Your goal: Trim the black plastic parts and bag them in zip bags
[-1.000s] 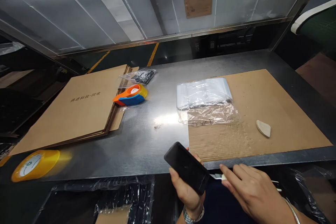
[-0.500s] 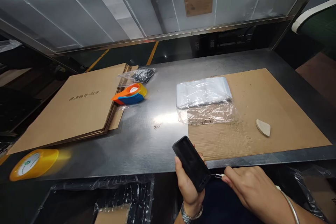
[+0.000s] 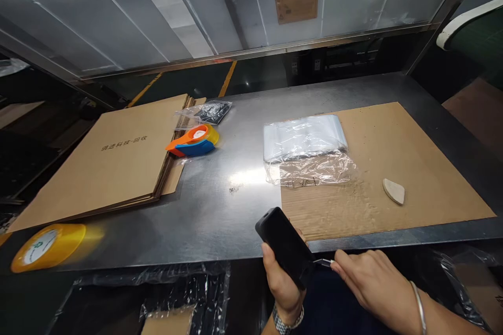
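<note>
My left hand (image 3: 281, 285) grips a black phone-like device (image 3: 285, 246) just over the near edge of the steel table (image 3: 220, 209), tilted up to the left. My right hand (image 3: 369, 285) is closed in a pinch on a small white cable plug (image 3: 324, 262) that sits at the device's lower end. Whether the plug is fully inside the device I cannot tell. A watch is on my left wrist and a bangle on my right.
A cardboard sheet (image 3: 396, 167) covers the table's right half, with a stack of clear plastic bags (image 3: 304, 138) and a small pale wedge (image 3: 394, 191) on it. Flat cartons (image 3: 113, 157) lie at the left, beside an orange-blue tape dispenser (image 3: 194, 141). A yellow tape roll (image 3: 47, 246) sits near left.
My right hand's fingers went from lying loosely over the cable to pinching the plug against the device's end. My left hand shifted the device slightly right and toward me.
</note>
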Available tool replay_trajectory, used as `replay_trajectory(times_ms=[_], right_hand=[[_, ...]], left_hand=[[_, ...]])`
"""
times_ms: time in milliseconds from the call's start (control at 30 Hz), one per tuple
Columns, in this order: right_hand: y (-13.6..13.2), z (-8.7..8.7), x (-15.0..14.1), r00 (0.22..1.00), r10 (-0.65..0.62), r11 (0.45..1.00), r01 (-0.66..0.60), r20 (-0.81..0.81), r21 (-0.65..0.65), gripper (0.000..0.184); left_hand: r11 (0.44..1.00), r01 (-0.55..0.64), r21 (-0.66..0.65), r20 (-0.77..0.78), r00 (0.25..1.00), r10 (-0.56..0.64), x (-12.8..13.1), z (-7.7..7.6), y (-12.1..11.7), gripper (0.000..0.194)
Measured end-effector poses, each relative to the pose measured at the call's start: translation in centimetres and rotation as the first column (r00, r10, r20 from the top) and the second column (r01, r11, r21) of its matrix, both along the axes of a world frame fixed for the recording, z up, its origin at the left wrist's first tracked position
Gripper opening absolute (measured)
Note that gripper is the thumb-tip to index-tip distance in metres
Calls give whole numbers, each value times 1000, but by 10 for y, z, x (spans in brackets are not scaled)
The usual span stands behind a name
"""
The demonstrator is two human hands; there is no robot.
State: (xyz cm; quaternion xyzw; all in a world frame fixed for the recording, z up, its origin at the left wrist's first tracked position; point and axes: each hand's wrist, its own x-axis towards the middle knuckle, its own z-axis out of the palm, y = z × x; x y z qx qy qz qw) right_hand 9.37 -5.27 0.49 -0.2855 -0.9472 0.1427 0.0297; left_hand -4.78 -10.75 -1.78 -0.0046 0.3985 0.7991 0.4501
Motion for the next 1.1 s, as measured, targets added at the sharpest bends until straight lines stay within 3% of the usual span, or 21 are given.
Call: replay_trajectory(times_ms=[67,100,133,200,233,267,300,333,400,467,567,600,667,767,833,967,1033,1100], right_hand=[[3,-1,0,999,-45,972,43,-4,-229,47],[4,-2,0,998,-60,909,51,-10,-413,47],[5,-3,0,998,-68,782,50,-5,-622,46],[5,-6,0,998,-64,371,37,14,-928,46],[4,-8,0,998,-62,177,30,19,-984,47],[4,-10,0,997,-77,42,23,20,-999,48],[3,-11,1,993,-116,-25,11,14,-1000,49],[2,-12,1,985,-170,-37,-11,-4,-999,50],[3,-11,1,960,-272,35,-53,-61,-998,50],[5,-6,1,930,-336,235,-67,-146,-970,44],[7,1,0,912,-300,616,-39,-280,-787,28],[7,3,-1,909,-262,702,-52,-325,-710,22],[6,3,-3,892,-149,810,-138,-427,-570,20],[3,-4,-8,862,43,913,-239,-506,-331,24],[0,-11,-13,853,126,962,-229,-506,-147,25],[-10,-21,-16,809,188,980,-115,-557,164,21],[-12,-23,-13,792,124,991,-63,-598,121,17],[-9,-22,-7,796,-2,997,-48,-606,-66,14]], left_hand=[[999,-17,34,-60,998,19,1,-3,-2,52],[998,-29,49,-93,995,33,1,-4,-3,53],[997,-39,64,-125,991,47,1,-4,-3,54],[995,-47,85,-161,985,60,0,-3,-3,53],[995,-42,90,-155,986,56,0,-2,-2,53],[995,-36,88,-137,989,48,-1,-1,0,52],[996,-33,81,-112,993,42,-1,0,1,52],[997,-29,71,-87,996,35,-2,1,2,52],[999,-22,42,-40,999,24,-2,2,5,51],[1000,-11,10,5,1000,11,-2,3,6,51],[999,30,-26,60,998,-28,0,3,6,49],[998,51,-36,75,996,-48,1,3,7,50],[993,100,-56,114,989,-93,3,4,7,51],[987,141,-73,165,978,-127,5,5,8,52],[986,142,-84,185,975,-124,5,4,9,53],[982,144,-119,207,971,-117,5,2,10,52],[980,142,-139,216,970,-110,4,2,11,51],[978,145,-149,222,969,-110,2,1,11,50]])
